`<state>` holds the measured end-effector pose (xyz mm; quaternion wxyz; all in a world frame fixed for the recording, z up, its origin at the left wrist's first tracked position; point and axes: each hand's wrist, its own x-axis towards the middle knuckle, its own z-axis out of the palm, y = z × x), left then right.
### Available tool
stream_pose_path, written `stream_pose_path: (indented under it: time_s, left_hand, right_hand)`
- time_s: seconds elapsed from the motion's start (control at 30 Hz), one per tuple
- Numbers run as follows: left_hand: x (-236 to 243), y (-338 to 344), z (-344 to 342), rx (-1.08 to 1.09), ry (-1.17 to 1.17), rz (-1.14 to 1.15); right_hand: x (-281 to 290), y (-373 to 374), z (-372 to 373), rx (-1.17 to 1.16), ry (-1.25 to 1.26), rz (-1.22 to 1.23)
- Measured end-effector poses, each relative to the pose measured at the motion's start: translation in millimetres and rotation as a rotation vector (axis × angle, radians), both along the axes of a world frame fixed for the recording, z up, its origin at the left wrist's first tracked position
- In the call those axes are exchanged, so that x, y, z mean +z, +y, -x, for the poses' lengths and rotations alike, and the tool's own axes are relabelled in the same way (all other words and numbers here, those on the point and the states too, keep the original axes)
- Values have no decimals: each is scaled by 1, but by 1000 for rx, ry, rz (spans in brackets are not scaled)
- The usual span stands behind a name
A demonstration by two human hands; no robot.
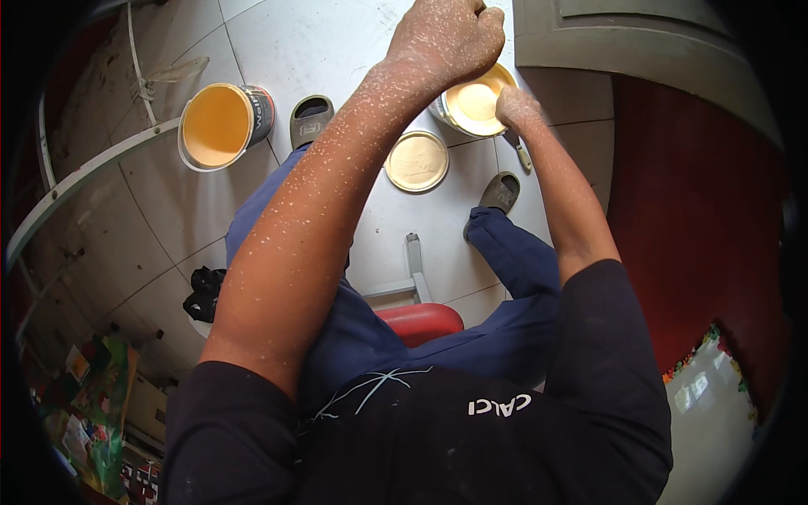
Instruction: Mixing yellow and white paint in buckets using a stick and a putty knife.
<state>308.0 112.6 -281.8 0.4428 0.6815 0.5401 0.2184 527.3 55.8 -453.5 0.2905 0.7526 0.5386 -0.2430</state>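
My left hand (450, 40), speckled with white flecks like the forearm, reaches far forward at the top of the view. Its fingers are curled closed; whatever they hold is hidden. Below it, to the right, stands a bucket (473, 128) with a pale cream substance (475, 104) inside. My right hand (517, 108) is closed at the bucket's right rim; whether it grips the rim or a tool cannot be made out. A slim tool handle (523, 156) shows just below that hand. Nearer to me, a round cream-coloured lid (417, 162) lies on the floor.
A second bucket (217, 126), yellow-orange inside, stands at the left beside a curved metal rail (93, 175). My feet wear grey-green clogs (310, 122). Between my legs are a red seat (421, 323) and a grey metal leg (413, 263). A dark red surface (686, 227) fills the right.
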Motion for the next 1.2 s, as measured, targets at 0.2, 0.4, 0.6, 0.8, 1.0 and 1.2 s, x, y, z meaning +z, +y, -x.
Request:
stream_pose_path:
  time_s: [0.2, 0.4, 0.6, 0.8, 1.0, 1.2]
  left_hand:
    - [-7, 7, -12, 22, -34, -80]
    - [22, 1, 4, -60, -26, 7]
    - [1, 4, -12, -69, -13, 47]
    - [7, 7, 2, -4, 5, 16]
    - [4, 2, -7, -40, 31, 47]
    - [4, 7, 2, 45, -11, -21]
  right_hand:
    - [-15, 30, -6, 192, 191, 73]
    - [6, -7, -2, 263, 49, 149]
    - [-7, 27, -16, 132, 152, -15]
    - [-4, -12, 11, 396, 110, 271]
    - [6, 6, -8, -64, 36, -64]
    - [6, 3, 13, -70, 261, -50]
